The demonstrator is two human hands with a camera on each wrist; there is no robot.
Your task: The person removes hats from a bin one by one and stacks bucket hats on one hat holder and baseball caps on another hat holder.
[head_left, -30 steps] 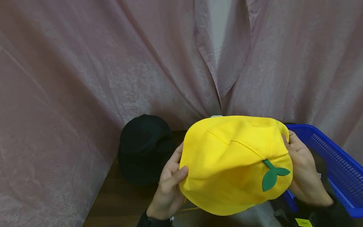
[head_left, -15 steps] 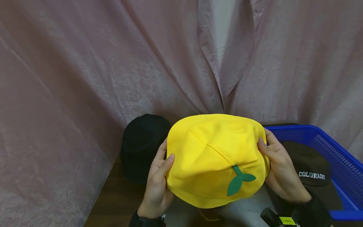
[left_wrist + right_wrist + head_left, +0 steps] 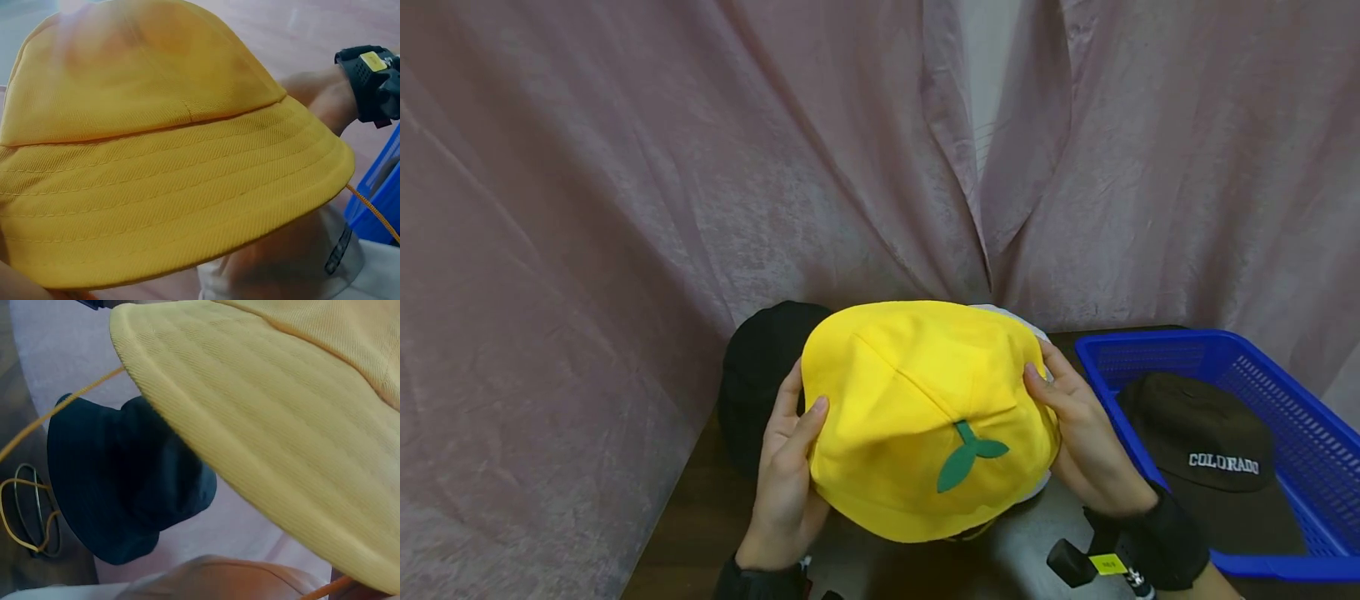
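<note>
Holding a yellow hat (image 3: 917, 408) up over the worktop (image 3: 700, 517), crown toward the head camera, both hands clasp it from opposite sides. Left hand (image 3: 786, 475) grips the hat's left edge, thumb pressed on the crown, fingers curled behind. Right hand (image 3: 1078, 442) grips the right edge, thumb on top, fingers wrapped under the brim. Green leaf patch (image 3: 968, 454) sits on the crown, low and to the right of its middle seam. Stitched brim (image 3: 187, 212) fills the left wrist view; a yellow cord (image 3: 372, 212) trails off its right edge. Right wrist view shows the brim from beneath.

Black hat (image 3: 760, 375) lies on the worktop just behind and left of the yellow one, partly hidden by it; it shows dark blue-black in the right wrist view (image 3: 119, 481). Something white (image 3: 1007, 321) peeks out behind the yellow crown. Blue basket (image 3: 1262, 383) stands to the right, holding a dark brown cap (image 3: 1202, 433) lettered COLORADO. Pink curtain (image 3: 625, 167) hangs behind everything.
</note>
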